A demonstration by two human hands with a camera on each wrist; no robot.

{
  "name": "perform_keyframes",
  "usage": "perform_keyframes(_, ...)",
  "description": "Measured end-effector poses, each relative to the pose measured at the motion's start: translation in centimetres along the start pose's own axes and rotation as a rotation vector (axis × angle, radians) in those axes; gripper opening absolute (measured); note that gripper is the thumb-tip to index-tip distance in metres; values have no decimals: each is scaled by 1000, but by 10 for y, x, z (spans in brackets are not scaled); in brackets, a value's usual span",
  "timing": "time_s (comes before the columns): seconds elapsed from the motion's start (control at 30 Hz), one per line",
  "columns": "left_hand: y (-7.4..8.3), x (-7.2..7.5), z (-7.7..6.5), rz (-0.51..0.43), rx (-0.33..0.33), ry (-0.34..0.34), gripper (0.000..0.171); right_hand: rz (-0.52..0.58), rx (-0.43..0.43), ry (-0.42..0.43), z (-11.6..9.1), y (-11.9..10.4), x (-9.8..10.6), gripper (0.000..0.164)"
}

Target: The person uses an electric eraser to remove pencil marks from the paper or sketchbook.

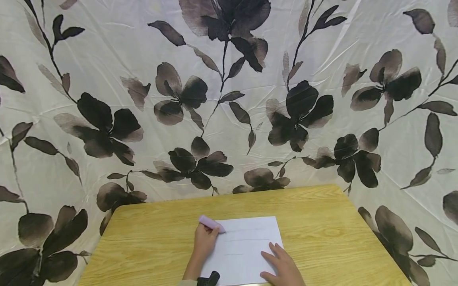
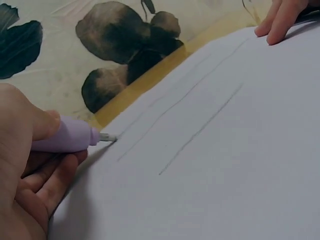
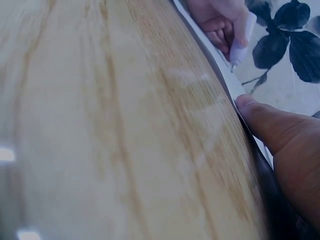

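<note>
A sheet of white paper (image 1: pixel 243 266) lies on the wooden table, with three thin grey pencil lines across it; the uppermost is the faintest. My left hand (image 1: pixel 204 243) holds a thick lavender electric eraser (image 1: pixel 211 223) at the sheet's upper left. In the left wrist view, the narrow metal tube and pale tip of the eraser (image 2: pixel 67 134) meet the paper at the left end of the faint line. My right hand (image 1: pixel 284 265) rests with spread fingers on the sheet's right side. Its thumb (image 3: pixel 257 117) lies at the paper's near edge in the right wrist view.
The yellow wood-grain table (image 1: pixel 154 234) extends around the sheet on both sides. Behind it hangs a pale cloth (image 1: pixel 247 135) with dark flowers, close to the table's far edge. A black band (image 1: pixel 208 279) circles the left wrist.
</note>
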State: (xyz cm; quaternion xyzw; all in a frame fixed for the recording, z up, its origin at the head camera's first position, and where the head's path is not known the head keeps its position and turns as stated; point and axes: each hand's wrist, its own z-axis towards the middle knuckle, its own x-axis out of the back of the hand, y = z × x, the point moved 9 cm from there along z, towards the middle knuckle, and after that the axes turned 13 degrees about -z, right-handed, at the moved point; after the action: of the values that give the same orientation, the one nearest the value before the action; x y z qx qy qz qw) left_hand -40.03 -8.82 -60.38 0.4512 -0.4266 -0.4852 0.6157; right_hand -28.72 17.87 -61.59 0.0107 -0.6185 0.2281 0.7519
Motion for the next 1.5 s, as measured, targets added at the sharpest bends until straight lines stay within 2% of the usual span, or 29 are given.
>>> perform_keyframes(0.1, -1, 2, 2, -8, 12, 22, 25, 1, -5, -16, 1, 0, -2, 63)
perform_keyframes(0.23, -2, 0, 3, 4, 26, -3, 26, -10, -15, -31, 1, 1, -3, 63)
perform_keyframes(0.4, -3, 5, 3, -9, 19, 53, 25, -5, -15, -32, 0, 1, -1, 63)
perform_keyframes(0.6, -5, -3, 1, -11, 51, -12, 28, -15, -9, -17, -1, 1, 0, 62)
perform_keyframes(0.8, -4, -2, 1, -33, 43, 21, 30, -26, -4, -19, 0, 2, -3, 63)
perform_keyframes(1.3, 0, -9, 0, -2, 20, 26, 28, -57, 6, -4, 0, 3, -5, 62)
perform_keyframes(1.5, -3, -1, -3, -41, 24, 43, 29, -51, 3, -23, 0, 3, -4, 63)
